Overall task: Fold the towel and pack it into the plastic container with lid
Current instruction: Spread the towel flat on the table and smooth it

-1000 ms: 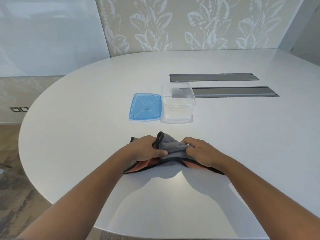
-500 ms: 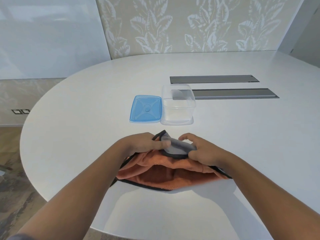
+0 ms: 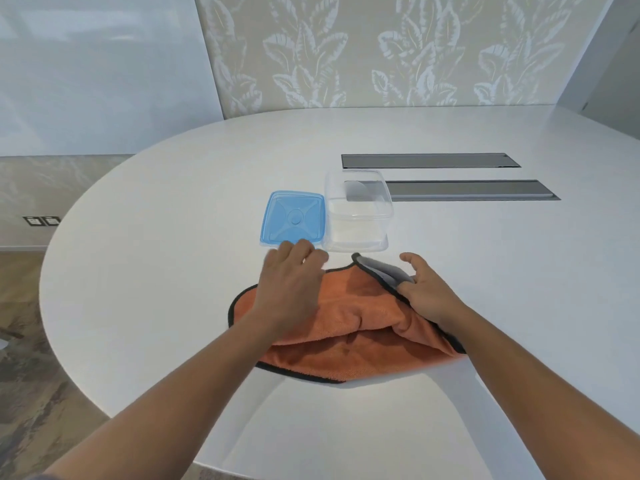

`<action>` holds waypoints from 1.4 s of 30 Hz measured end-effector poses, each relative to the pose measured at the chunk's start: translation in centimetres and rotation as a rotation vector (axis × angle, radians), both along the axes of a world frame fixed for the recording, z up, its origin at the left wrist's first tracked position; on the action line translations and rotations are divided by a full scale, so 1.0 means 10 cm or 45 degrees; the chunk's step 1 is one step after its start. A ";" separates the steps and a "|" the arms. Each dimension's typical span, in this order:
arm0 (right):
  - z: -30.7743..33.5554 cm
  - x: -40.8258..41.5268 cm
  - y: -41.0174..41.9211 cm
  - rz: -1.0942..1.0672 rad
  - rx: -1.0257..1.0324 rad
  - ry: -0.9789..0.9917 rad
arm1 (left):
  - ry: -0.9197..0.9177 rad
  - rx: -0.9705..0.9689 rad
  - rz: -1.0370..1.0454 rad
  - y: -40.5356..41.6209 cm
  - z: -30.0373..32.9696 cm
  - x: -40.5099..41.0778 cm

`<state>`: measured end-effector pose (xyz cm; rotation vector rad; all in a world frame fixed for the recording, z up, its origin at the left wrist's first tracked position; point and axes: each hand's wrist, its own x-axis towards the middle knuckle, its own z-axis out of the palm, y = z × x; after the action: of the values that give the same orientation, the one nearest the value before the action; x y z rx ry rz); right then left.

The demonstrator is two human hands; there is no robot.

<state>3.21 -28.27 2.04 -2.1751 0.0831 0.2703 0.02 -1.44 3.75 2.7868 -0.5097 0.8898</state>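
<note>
The orange towel (image 3: 349, 327), black-edged with a grey underside, lies spread and rumpled on the white table (image 3: 156, 237) in front of me. My left hand (image 3: 291, 282) lies flat and open over its far left part, fingertips just short of the blue lid (image 3: 293, 217). My right hand (image 3: 427, 292) pinches the turned-back grey corner at the towel's far right. The clear plastic container (image 3: 358, 216) stands open just beyond the towel, with the lid flat on the table against its left side.
Two long grey cable hatches (image 3: 467, 190) are set into the table behind and to the right of the container. The table's rounded edge curves close on my left and near side. A leaf-patterned wall stands behind.
The bunched towel has been opened out, orange side up. Both hands moved apart and forward; the left let go and now lies flat, the right keeps the grey corner.
</note>
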 end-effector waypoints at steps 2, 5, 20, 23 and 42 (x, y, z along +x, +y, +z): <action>-0.05 0.01 -0.02 -0.051 -0.036 -0.056 | 0.144 -0.052 -0.191 -0.06 -0.08 -0.10; -0.08 0.03 -0.03 -0.086 -0.124 -0.139 | 0.436 0.083 -0.358 -0.17 -0.17 -0.24; -0.04 -0.17 0.29 0.639 -0.723 -0.534 | 0.264 0.104 -0.560 -0.37 -0.52 -0.48; -0.11 -0.16 0.25 0.560 -0.804 -0.518 | 0.409 0.101 -0.406 -0.33 -0.56 -0.48; -0.04 0.01 -0.16 0.038 -1.278 -0.332 | 1.377 0.421 -0.053 -0.35 -0.27 -0.54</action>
<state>3.28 -29.86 1.65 -3.1885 0.0396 -0.0771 -5.38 -4.90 1.05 2.9551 -0.5129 -0.7930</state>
